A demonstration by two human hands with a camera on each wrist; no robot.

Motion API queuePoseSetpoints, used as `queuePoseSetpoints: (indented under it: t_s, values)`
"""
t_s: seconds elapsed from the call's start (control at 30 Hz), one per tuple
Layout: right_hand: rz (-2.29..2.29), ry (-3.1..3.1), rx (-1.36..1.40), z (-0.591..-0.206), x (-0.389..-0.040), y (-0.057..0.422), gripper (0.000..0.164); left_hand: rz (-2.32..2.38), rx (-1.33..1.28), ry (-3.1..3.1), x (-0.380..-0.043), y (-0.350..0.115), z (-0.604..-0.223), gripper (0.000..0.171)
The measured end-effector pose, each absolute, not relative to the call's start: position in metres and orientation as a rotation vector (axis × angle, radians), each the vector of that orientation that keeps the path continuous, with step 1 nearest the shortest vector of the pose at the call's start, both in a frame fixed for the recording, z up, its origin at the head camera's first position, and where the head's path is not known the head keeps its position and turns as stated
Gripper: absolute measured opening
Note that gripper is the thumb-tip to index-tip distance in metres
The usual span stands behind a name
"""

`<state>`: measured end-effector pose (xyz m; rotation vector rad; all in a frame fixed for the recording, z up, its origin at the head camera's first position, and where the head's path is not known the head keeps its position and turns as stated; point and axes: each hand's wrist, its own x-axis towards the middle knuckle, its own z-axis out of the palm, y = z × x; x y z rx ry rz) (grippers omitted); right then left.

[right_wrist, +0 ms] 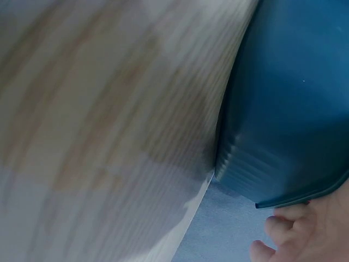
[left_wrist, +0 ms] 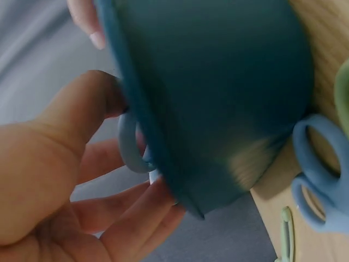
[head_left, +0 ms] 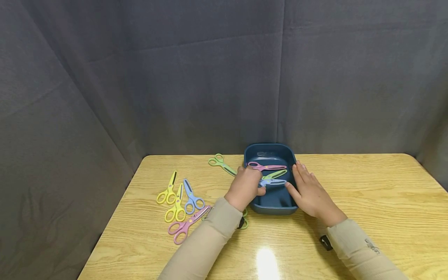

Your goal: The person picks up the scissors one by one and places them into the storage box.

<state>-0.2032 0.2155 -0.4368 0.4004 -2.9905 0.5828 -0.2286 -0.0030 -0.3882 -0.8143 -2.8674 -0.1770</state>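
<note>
A dark blue plastic bin (head_left: 274,211) stands on the table with pink scissors (head_left: 273,167), green scissors (head_left: 278,174) and blue scissors (head_left: 276,182) in or over it. My left hand (head_left: 243,186) reaches over the bin's left rim and holds the blue scissors at the handle. In the left wrist view, a blue handle ring (left_wrist: 127,143) shows between thumb and fingers, partly hidden by the bin wall. On the opposite side, my right hand (head_left: 313,194) rests against the right rim, its fingers straight.
Left of the bin lie two yellow scissors (head_left: 178,206), blue scissors (head_left: 189,196) and pink scissors (head_left: 187,225). Green scissors (head_left: 224,165) lie near the bin's far left corner. Another green handle (head_left: 245,223) peeks from behind the left sleeve. Grey cloth (head_left: 210,85) hangs behind the table.
</note>
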Motion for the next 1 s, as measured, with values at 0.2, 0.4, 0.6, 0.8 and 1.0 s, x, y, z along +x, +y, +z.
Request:
queuePoseSetpoints:
  t_s: [0.2, 0.4, 0.6, 0.8, 1.0]
  values:
    - [0.571, -2.993, 0.402, -0.436, -0.203, 0.216, 0.077, -0.042, -0.819, -2.878, -0.227, 0.005, -0.395, 0.026]
    - [0.573, -2.993, 0.403, -0.436, -0.203, 0.216, 0.076, 0.024, -0.825, -2.865, -0.228, 0.011, -0.403, 0.025]
    - [0.578, -2.99, 0.404, -0.436, -0.204, 0.216, 0.075, 0.09, -0.832, -2.822, -0.229, 0.014, -0.409, 0.024]
    - [0.573, -2.997, 0.4, -0.436, -0.202, 0.215, 0.075, 0.092, -0.839, -2.821, -0.228, 0.015, -0.413, 0.022]
    - [0.573, -2.999, 0.399, -0.435, -0.203, 0.215, 0.075, 0.121, -0.826, -2.857, -0.227, 0.017, -0.414, 0.029]
